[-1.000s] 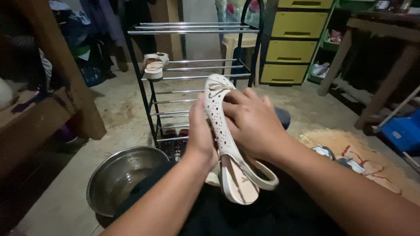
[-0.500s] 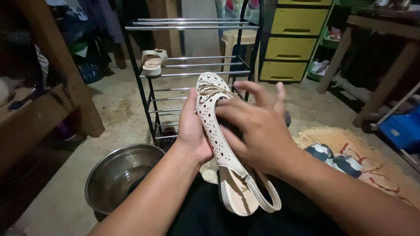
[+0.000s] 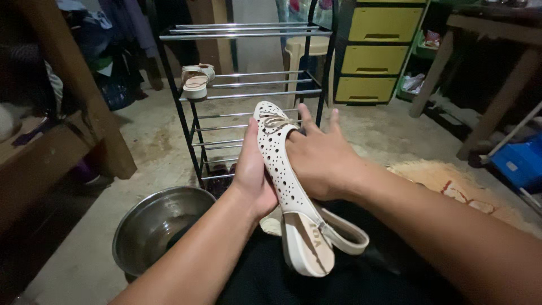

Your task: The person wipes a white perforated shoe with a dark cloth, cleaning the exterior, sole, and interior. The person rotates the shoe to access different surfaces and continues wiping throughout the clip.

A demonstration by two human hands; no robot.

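A cream perforated slingback shoe [image 3: 282, 175] with a small bow at the toe is held up over my lap, toe pointing away. My left hand [image 3: 251, 172] grips it from the left side. My right hand [image 3: 322, 155] lies flat against its right side near the toe, fingers spread. A second cream piece [image 3: 272, 221] peeks out under the shoe on my lap; I cannot tell what it is.
A black metal shoe rack [image 3: 248, 85] stands just ahead, with one cream shoe [image 3: 196, 82] on a shelf. A steel bowl [image 3: 155, 226] sits on the floor at my left. Yellow drawers [image 3: 375, 53], a wooden table [image 3: 485, 62] and a blue box [image 3: 516, 161] are to the right.
The shoe has tilted so its toe points further away. My right hand went from closed over the shoe to flat with fingers spread near the toe.
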